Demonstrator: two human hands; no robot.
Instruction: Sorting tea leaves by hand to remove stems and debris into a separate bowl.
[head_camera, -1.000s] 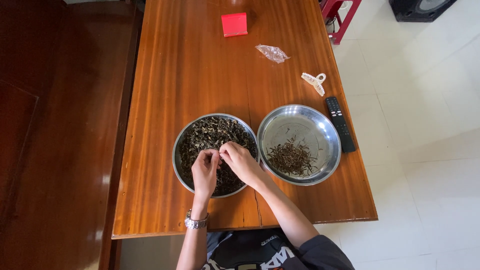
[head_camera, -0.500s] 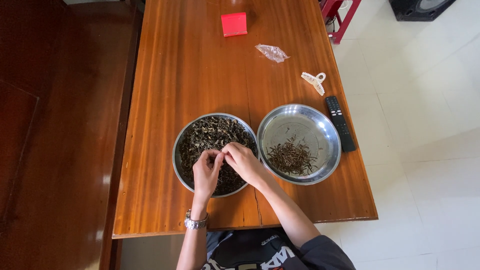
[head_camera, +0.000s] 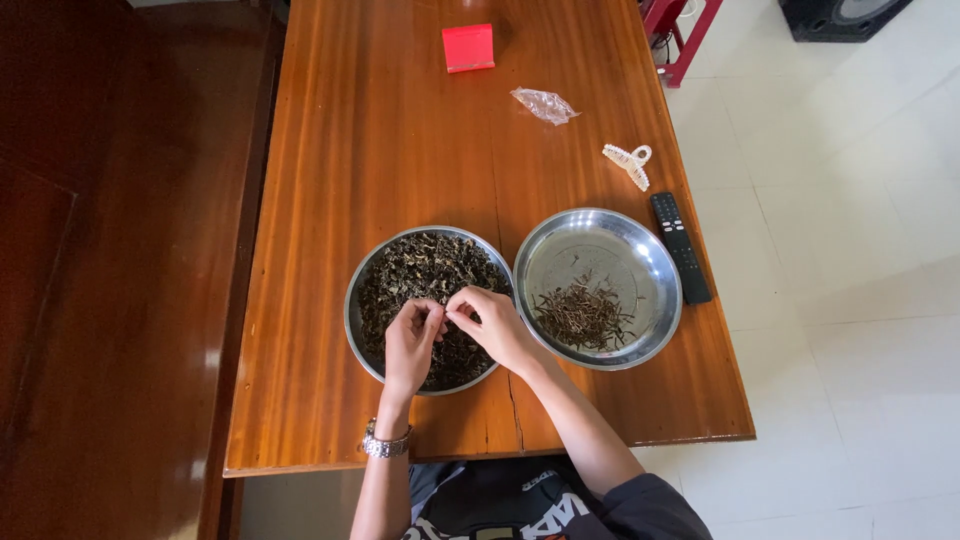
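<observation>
Both hands were positioned over the left steel bowl (head_camera: 362, 300), which held dark dried leaves (head_camera: 425, 265). The left hand (head_camera: 410, 345) and right hand (head_camera: 495, 325) met fingertip to fingertip at the bowl's centre, pinched on something too small to make out; whether it was a leaf could not be told. The hands hid the leaves beneath them. At 3 o'clock, touching or just beside it, the right steel bowl (head_camera: 640, 255) held thin brown stems (head_camera: 583, 315). A remote control (head_camera: 681, 248) lay at that bowl's 2 o'clock. The person's forearms were cut off at the lower frame edge
</observation>
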